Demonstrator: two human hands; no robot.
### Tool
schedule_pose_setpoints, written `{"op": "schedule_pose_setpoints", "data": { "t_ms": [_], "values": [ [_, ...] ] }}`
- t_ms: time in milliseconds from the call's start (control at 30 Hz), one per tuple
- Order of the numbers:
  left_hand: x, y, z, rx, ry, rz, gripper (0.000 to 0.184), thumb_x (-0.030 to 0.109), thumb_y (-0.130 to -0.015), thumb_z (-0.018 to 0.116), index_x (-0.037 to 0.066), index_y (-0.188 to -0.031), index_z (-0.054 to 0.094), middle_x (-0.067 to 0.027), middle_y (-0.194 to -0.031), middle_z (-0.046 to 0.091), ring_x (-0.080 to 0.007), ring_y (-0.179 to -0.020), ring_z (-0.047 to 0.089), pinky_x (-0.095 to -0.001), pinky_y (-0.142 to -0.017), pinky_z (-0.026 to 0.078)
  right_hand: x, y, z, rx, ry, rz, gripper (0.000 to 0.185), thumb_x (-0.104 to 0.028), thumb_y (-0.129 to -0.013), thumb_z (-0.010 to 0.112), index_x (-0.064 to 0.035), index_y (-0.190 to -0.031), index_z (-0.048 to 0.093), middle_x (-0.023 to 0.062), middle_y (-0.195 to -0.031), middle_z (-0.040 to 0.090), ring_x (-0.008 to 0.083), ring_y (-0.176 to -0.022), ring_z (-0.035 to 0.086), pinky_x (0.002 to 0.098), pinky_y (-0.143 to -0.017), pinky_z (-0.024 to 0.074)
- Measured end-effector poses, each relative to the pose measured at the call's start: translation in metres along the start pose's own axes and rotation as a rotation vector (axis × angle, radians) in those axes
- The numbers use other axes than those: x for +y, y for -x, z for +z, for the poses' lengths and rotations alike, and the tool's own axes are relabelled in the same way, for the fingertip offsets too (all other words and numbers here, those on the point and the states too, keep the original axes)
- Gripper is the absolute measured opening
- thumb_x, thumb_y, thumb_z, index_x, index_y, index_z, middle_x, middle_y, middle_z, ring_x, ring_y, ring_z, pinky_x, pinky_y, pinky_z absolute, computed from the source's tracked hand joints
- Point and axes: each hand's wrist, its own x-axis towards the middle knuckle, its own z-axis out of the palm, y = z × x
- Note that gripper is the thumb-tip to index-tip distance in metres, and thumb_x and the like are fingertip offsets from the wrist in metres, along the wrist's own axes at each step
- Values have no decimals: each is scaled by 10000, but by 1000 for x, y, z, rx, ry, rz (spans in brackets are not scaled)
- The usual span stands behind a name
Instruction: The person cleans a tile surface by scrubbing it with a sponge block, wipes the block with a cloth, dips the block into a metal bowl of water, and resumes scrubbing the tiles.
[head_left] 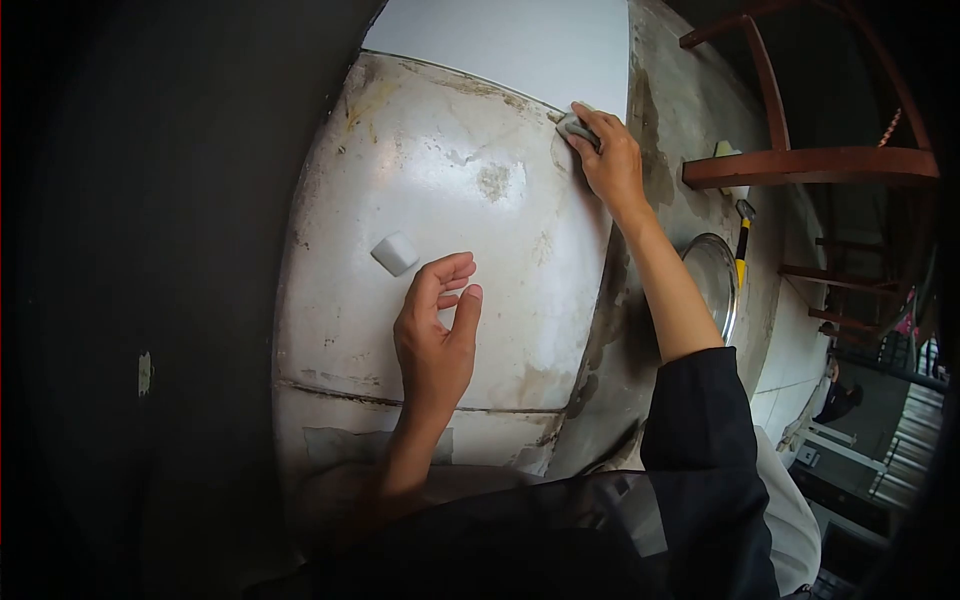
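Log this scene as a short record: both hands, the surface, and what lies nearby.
left hand: loosely curled, nothing visibly held, near a white block
right hand: grips a small grey object beside the white tile's edge
surface: pale, stained slab
nearby: metal basin, yellow-and-black-handled tool, reddish wooden frame
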Motion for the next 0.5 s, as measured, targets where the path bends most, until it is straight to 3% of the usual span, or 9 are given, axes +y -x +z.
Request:
{"op": "schedule_pose_setpoints", "data": {
  "t_ms": [233, 333, 500],
  "values": [
    [2, -6, 0, 22, -37, 19, 242, 44, -915, 606, 26, -1156, 617, -111, -1124, 682, -209, -1031, 656, -329, -849, 522, -1, -5, -13, -127, 2, 68, 410, -90, -812, 739, -129, -1214, 672, 127, -1085, 660, 306, -884, 646, 384, -802, 524],
    [0, -3, 1, 11, -43, 29, 240, 49, -916, 606, 25, -1154, 617, -111, -1126, 682, -208, -1031, 656, -332, -851, 520, 7, -8, 2, 2, 75, -19, 411, -93, -813, 741, -147, -1215, 673, 127, -1113, 657, 286, -849, 654, 379, -787, 531],
    [-1, -6, 2, 24, -26, 19, 243, 54, -915, 606, 27, -1156, 618, -114, -1124, 682, -210, -1036, 654, -334, -857, 518, -3, 12, -7, -83, 12, -65, 413, -88, -809, 742, -135, -1213, 670, 135, -1126, 657, 303, -871, 664, 382, -775, 539]
  ]
}}
